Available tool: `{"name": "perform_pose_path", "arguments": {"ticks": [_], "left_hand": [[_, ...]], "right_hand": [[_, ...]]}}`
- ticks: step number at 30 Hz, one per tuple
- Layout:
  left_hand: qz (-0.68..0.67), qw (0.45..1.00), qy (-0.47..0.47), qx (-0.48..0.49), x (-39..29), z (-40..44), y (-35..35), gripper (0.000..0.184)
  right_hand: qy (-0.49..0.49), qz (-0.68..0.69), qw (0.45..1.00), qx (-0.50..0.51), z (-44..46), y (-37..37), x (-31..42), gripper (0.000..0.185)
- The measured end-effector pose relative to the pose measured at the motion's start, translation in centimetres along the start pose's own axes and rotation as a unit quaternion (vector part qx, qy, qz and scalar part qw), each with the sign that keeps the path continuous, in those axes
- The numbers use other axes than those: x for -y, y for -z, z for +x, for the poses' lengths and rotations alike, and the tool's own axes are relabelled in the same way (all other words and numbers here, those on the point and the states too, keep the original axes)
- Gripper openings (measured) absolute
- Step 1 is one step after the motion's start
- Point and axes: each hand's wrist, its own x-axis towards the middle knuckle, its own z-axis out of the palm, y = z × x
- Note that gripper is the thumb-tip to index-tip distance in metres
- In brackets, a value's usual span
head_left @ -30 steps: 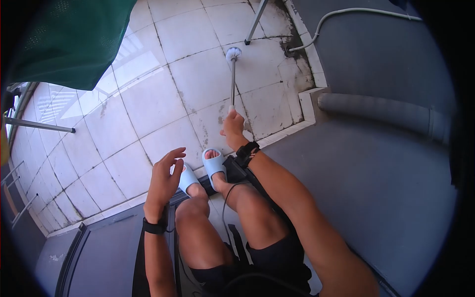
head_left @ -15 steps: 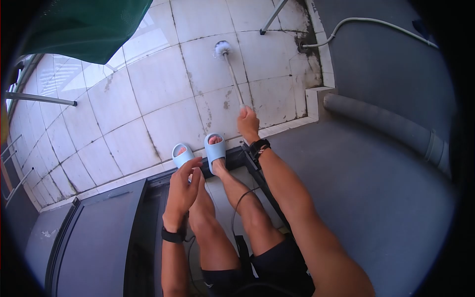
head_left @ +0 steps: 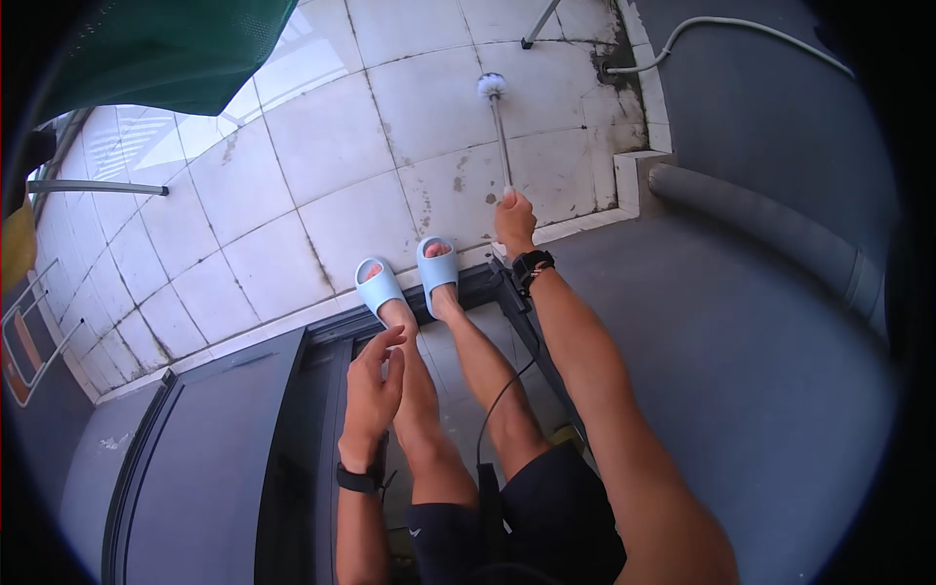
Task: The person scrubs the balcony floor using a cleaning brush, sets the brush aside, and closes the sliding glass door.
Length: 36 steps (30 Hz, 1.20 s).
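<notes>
My right hand (head_left: 515, 218) is wrapped round the white grip of a toilet brush (head_left: 500, 132) with a long thin handle. Its round, white bristle head (head_left: 491, 87) rests on the tiled floor (head_left: 322, 107), beyond my feet. Over my legs hangs my left hand (head_left: 375, 385), its fingers loosely bent and apart, with nothing in it. Light blue slippers (head_left: 438, 268) are on my feet, which stand at the dark door track (head_left: 478, 286).
Green fabric (head_left: 185, 58) hangs at the upper left. Metal legs (head_left: 102, 186) stand on the tiles. A grey pipe (head_left: 751, 219) runs along the right wall, and a pale hose (head_left: 721, 26) enters the stained corner. Dark grout and stains mark the floor.
The brush head has slid to the right across a grout line, with my right hand moving along. My left hand stays empty over my legs. The view has shifted slightly.
</notes>
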Motion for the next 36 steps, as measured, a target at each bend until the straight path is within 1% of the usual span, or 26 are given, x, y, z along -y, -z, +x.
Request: {"name": "perform_pose_path", "arguments": {"ticks": [2, 3, 4, 6, 7, 8, 10, 11, 12, 15, 17, 18, 20, 21, 22, 23, 24, 26, 28, 30, 31, 32, 33, 34, 35, 36], "left_hand": [[0.009, 1.0, -0.005, 0.003, -1.2, -1.3, 0.5, 0.029], [0.003, 1.0, 0.001, -0.006, -1.5, -1.8, 0.5, 0.029], [-0.002, 1.0, 0.004, -0.014, -2.0, -2.4, 0.5, 0.029], [0.006, 1.0, 0.001, -0.019, -3.6, -3.7, 0.5, 0.029], [0.013, 1.0, 0.0, -0.025, -4.2, -4.3, 0.5, 0.029], [0.017, 0.999, -0.006, -0.028, -4.9, -4.5, 0.4, 0.029], [0.013, 0.999, -0.032, -0.022, -5.9, -6.1, 0.4, 0.029], [0.028, 0.999, -0.038, -0.024, -5.8, -6.6, 0.4, 0.029], [0.028, 0.998, -0.042, -0.029, -5.7, -6.9, 0.3, 0.029], [0.008, 0.999, -0.034, -0.041, -5.9, -8.0, -0.2, 0.029], [-0.017, 0.999, -0.014, -0.035, -6.1, -8.6, -0.7, 0.032], [-0.011, 0.999, -0.019, -0.031, -6.3, -8.7, -1.0, 0.032], [-0.031, 0.997, -0.062, -0.017, -6.8, -9.0, -2.0, 0.029], [-0.032, 0.997, -0.064, -0.02, -7.2, -9.4, -2.6, 0.029], [-0.046, 0.996, -0.074, -0.032, -7.6, -9.7, -2.9, 0.029], [-0.059, 0.993, -0.089, -0.043, -8.2, -9.6, -3.3, 0.03], [-0.056, 0.993, -0.092, -0.045, -8.7, -9.4, -3.8, 0.03], [-0.135, 0.985, -0.105, -0.033, -9.1, -11.4, -5.3, 0.031], [-0.143, 0.983, -0.113, -0.024, -9.0, -13.2, -6.5, 0.031], [-0.151, 0.981, -0.122, -0.012, -9.0, -14.3, -7.6, 0.03], [-0.151, 0.98, -0.131, -0.016, -8.9, -15.2, -7.7, 0.03], [-0.149, 0.978, -0.144, -0.021, -8.9, -15.8, -7.9, 0.029], [-0.144, 0.979, -0.141, -0.029, -9.0, -16.5, -7.9, 0.029], [-0.146, 0.978, -0.145, -0.033, -8.7, -17.0, -8.1, 0.029], [-0.159, 0.975, -0.152, -0.042, -8.3, -17.8, -8.4, 0.029], [-0.17, 0.971, -0.16, -0.05, -7.8, -18.5, -8.7, 0.029]], "right_hand": [[-0.087, 0.076, 0.993, -0.024, -1.5, 1.7, 2.0, 0.033], [-0.138, 0.123, 0.983, -0.003, -3.0, 3.0, 3.3, 0.036], [-0.137, 0.126, 0.983, -0.004, -4.1, 3.5, 3.4, 0.036], [-0.211, 0.2, 0.956, 0.032, -6.0, 4.3, 4.1, 0.038], [-0.167, 0.214, 0.962, 0.017, -6.0, 3.2, 1.8, 0.044], [-0.164, 0.221, 0.961, 0.018, -5.9, 2.4, 0.5, 0.044], [-0.032, 0.092, 0.995, -0.003, -7.9, 2.0, -2.4, 0.043], [0.06, 0.004, 0.996, -0.069, -10.1, 2.8, -2.0, 0.041], [0.065, 0.007, 0.995, -0.07, -12.0, 3.5, -1.1, 0.041], [0.056, 0.023, 0.996, -0.06, -16.1, 5.4, -0.8, 0.041], [0.007, 0.018, 0.998, -0.053, -19.3, 7.2, -0.1, 0.04], [0.004, 0.024, 0.998, -0.057, -20.7, 8.0, 0.1, 0.04], [-0.033, -0.004, 0.999, -0.039, -23.3, 9.7, -0.4, 0.036], [-0.03, -0.004, 0.999, -0.038, -24.5, 9.7, -1.7, 0.036], [-0.074, -0.01, 0.996, -0.055, -25.5, 8.6, -3.4, 0.037], [-0.117, -0.014, 0.99, -0.075, -26.5, 8.7, -3.5, 0.038], [-0.115, -0.01, 0.99, -0.075, -27.1, 9.2, -4.1, 0.038], [-0.194, 0.066, 0.979, 0.019, -30.6, 12.9, -4.2, 0.054], [-0.183, 0.08, 0.98, 0.008, -31.8, 13.4, -5.5, 0.054], [-0.15, 0.071, 0.985, -0.043, -34.3, 15.3, -5.5, 0.049], [-0.134, 0.047, 0.989, -0.041, -35.9, 17.5, -4.2, 0.051], [-0.131, 0.048, 0.989, -0.042, -35.3, 16.8, -6.0, 0.051], [-0.158, 0.08, 0.984, -0.032, -33.9, 15.5, -7.7, 0.052], [-0.185, 0.11, 0.976, -0.02, -33.6, 15.8, -8.0, 0.054], [-0.208, 0.143, 0.968, -0.003, -33.9, 16.2, -8.4, 0.051], [-0.206, 0.139, 0.969, -0.004, -34.4, 16.4, -9.3, 0.051]]}}
